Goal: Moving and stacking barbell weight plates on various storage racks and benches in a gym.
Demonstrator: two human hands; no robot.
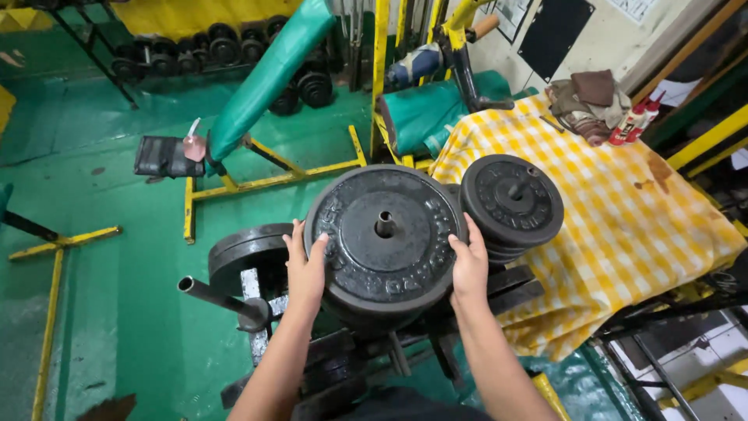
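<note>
**A:** Item one, centre of the frame: what do you have hold of?

**B:** You hold a large black weight plate (385, 238), round, cast iron, raised lettering around its face. It sits on a peg (384, 224) of the plate rack (343, 366), the peg end showing through its centre hole. Your left hand (305, 269) clasps the plate's left rim, fingers curled over the edge, thumb on the face. Your right hand (470, 265) does the same on the right rim. Both hands are partly closed, pressed flat to the plate, not fists.

**A:** Item two, right of it?

**B:** A smaller stack of black plates (512, 204), just beside the large one, on its own peg, at centre right.

**A:** Item three, left of it?

**B:** Another dark plate (243, 251) on edge behind your left hand, and a bare steel peg (220, 296) jutting toward the lower left.

**A:** Surroundings?

**B:** Right half: a surface under a yellow-and-white checked cloth (623, 218). On it, upper right, a heap of folded rags (586, 103) and a red-and-white bottle (633, 123). Upper centre: a green padded incline bench (269, 78) on a yellow frame (265, 181). Upper left: a row of dumbbells (187, 53) on a rack. Floor (117, 234): painted green, worn.
</note>
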